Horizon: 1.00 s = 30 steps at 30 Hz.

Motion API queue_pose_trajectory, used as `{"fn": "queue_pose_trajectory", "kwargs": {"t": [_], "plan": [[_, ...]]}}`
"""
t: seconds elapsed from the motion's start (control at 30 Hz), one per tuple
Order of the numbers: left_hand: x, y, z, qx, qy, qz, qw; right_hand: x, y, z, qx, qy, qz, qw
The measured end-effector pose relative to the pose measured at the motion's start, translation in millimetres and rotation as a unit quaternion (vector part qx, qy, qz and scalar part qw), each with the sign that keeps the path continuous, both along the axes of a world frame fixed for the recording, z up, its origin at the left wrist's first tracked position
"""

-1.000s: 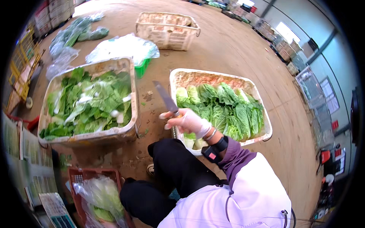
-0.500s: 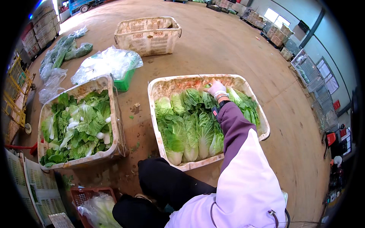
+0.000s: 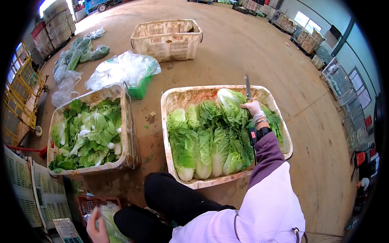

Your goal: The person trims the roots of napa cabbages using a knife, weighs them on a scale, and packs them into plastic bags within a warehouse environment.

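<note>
My right hand [image 3: 253,108], in a pale glove, is closed round a knife [image 3: 247,86] whose blade points up and away. Against its fingers leans a pale-based Chinese cabbage [image 3: 230,100], tilted up over the others at the far side of a dirty white crate [image 3: 174,182]. Several more cabbages [image 3: 219,148] lie in rows in that crate. At the lower left edge, my left hand [image 3: 97,229] shows partly, its fingers apart and nothing visible in them. Beside it, a bagged cabbage [image 3: 110,216] lies in a red-brown crate [image 3: 86,203].
To the left stands a crate [image 3: 129,137] full of loose trimmed leaves [image 3: 91,133]. Behind it, clear plastic bags [image 3: 123,69] cover a green crate [image 3: 141,89]. Another white crate [image 3: 168,44] stands farther off. A yellow cart [image 3: 30,93] is at far left.
My right hand has shifted toward the right, and the knife blade now shows upright. A cabbage beside it now stands tilted, pale base up. My left hand has come into view at lower left.
</note>
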<state>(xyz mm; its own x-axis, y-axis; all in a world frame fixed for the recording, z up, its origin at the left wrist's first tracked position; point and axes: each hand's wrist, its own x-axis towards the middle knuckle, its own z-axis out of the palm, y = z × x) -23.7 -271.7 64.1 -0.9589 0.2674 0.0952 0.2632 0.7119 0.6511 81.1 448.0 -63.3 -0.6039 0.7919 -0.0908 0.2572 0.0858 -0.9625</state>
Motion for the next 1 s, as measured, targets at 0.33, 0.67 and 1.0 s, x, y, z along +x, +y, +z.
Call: {"fn": "queue_pose_trajectory", "kwargs": {"t": [0.33, 0.67, 1.0], "plan": [[-37, 231, -30, 0.134, -0.290, -0.396, 0.861, 33, -113, 65, 0.143, -0.042, 0.004, 0.989], [-17, 392, -137, 0.097, -0.351, -0.345, 0.865, 87, -211, 43, 0.149, -0.018, 0.077, 0.986], [-7, 412, -153, 0.007, -0.487, -0.374, 0.789, 107, -210, 38, 0.115, -0.038, 0.117, 0.986]]}}
